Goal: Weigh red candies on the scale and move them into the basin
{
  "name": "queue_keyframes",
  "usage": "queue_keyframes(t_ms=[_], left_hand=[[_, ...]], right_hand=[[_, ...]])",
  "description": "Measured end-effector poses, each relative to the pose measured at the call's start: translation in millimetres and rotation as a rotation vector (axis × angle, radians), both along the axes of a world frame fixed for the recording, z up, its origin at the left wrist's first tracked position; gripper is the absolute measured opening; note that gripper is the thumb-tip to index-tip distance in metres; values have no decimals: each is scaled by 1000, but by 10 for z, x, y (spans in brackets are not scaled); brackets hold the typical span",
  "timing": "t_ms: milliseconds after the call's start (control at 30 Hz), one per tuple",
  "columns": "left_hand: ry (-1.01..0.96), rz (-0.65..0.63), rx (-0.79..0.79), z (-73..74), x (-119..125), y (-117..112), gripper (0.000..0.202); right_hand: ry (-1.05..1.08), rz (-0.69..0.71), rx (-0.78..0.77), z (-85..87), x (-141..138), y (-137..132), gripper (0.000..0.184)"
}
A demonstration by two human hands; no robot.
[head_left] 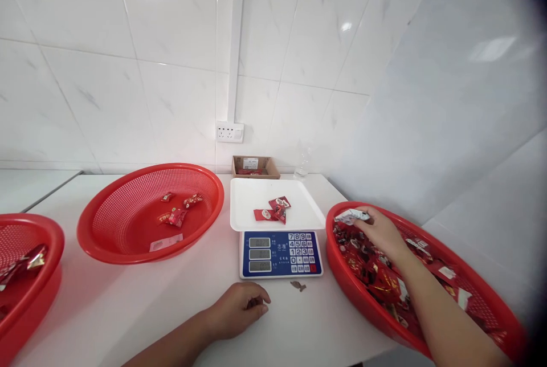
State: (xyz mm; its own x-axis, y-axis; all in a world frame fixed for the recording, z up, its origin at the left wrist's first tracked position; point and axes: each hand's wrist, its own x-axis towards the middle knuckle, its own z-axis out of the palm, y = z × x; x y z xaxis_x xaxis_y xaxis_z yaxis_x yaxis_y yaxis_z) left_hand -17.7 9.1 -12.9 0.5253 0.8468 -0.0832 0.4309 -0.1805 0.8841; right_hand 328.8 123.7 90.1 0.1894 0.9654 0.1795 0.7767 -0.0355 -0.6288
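- Red basket (491, 304) at 4 o'clock, heaped with snack packets; reaching in risks dragging neighbours over the rim.
- Scale tray (256, 190) at 12 o'clock carries three red packets (273, 211); a dropped packet could slide off.
- Right hand (380, 230) pinches a silver packet (351, 216) lightly; slip is likely.
- Left hand (239, 309) loosely curled on the worktop (128, 304); contents cannot be told.
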Motion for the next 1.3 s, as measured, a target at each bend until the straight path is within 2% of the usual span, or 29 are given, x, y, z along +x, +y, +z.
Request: queue_keyframes(t_ms=[100,233,300,400,467,600,700,867,1067,1167,1300], left_hand=[[-6,3,8,-8,1,-7,24],[-1,4,13,-2,-1,-23,25],[-1,2,20,-2,-2,-21,25],[-13,5,21,-20,-4,-7,26],[-17,4,29,-35,-5,-2,26],[-8,-8,41,-38,-7,-11,26],[-6,-12,37,-21,-7,-19,26],[-9,-12,39,-13,-14,-14,26],[8,-19,31,-19,-25,-14,27],[-1,-16,37,-21,-22,-10,27],[-7,-11,34,-23,-14,-7,27]], right_hand=[[20,14,139,79,-163,-43,29],[-126,217,310,58,-437,-63,31],[-227,366,258,8,-566,-60,35],[-324,539,4,-49,-720,-23,42],[-385,534,-94,-45,-795,39,43],[-464,404,-168,8,-917,226,39],[-470,407,-193,-11,-1044,325,36],[-418,485,-109,-115,-1224,343,40],[-412,448,28,-154,-1216,311,54],[-494,543,65,-110,-1365,202,61],[-553,714,22,-79,-1717,121,70]])
